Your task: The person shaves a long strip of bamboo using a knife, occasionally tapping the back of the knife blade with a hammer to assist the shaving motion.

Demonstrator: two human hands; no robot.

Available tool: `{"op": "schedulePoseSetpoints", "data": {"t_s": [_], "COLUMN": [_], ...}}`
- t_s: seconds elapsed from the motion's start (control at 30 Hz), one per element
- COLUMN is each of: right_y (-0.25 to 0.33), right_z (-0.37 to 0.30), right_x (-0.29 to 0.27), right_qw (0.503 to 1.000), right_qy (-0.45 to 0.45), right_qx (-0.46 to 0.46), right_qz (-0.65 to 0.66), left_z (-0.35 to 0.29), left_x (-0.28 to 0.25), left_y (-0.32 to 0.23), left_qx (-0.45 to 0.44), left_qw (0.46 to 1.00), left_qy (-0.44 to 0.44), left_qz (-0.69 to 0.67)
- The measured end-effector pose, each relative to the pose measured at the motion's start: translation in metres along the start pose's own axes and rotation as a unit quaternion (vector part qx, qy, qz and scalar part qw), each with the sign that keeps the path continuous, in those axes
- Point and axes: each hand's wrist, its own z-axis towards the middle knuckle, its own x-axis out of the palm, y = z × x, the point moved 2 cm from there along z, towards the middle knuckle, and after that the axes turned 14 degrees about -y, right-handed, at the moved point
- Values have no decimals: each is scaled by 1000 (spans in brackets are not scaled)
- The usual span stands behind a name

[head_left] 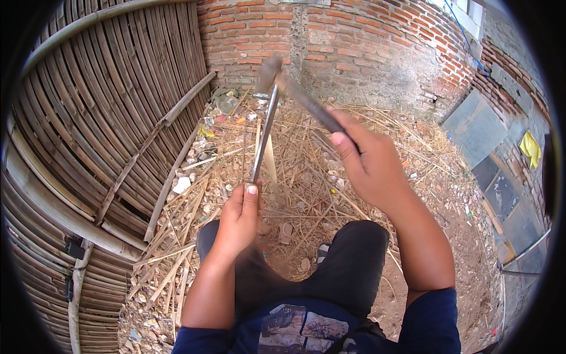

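My right hand (371, 162) is wrapped round the dark handle of a hammer (315, 109). The hammer's head is smeared by motion and overlaps the far end of a long, narrow metal bar (266, 134); whether they touch I cannot tell. The near end of that bar is in my left hand (240, 215), closed with the thumb on top. It slants up and away from me. Just behind the bar, a pale strip (272, 168), perhaps bamboo or wood, stands up from the ground between my knees.
Dry straw, split sticks and rubble (306, 171) litter the ground. A bamboo slat wall (118, 88) rises at the left, a brick wall (354, 53) ahead. Grey panels (480, 130) lean at the right, near a yellow cloth or bag (530, 148).
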Motion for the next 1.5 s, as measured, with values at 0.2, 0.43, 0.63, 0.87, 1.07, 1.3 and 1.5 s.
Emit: {"op": "schedulePoseSetpoints", "data": {"t_s": [0.2,0.43,0.63,0.87,1.07,1.3,1.5], "right_y": [4,-5,9,-12,0,12,-28], "right_z": [-6,-12,0,-11,-4,1,-16], "right_x": [2,20,-1,18,12,-1,36], "right_qw": [996,996,999,1000,995,989,981], "right_qy": [-69,72,-39,10,79,-127,150], "right_qx": [-12,22,-4,17,57,-21,81], "right_qz": [50,-37,35,2,-16,72,-93], "left_z": [-2,3,-5,-3,-3,-5,-1], "left_x": [1,4,0,4,2,-1,-4], "left_y": [3,4,0,8,2,4,-2], "left_qx": [0,-12,-11,-41,-28,5,-22], "left_qw": [1000,1000,1000,999,999,1000,999], "left_qy": [-8,-12,-11,-6,-2,-1,-30], "left_qz": [-2,-12,6,-34,-19,13,-4]}}
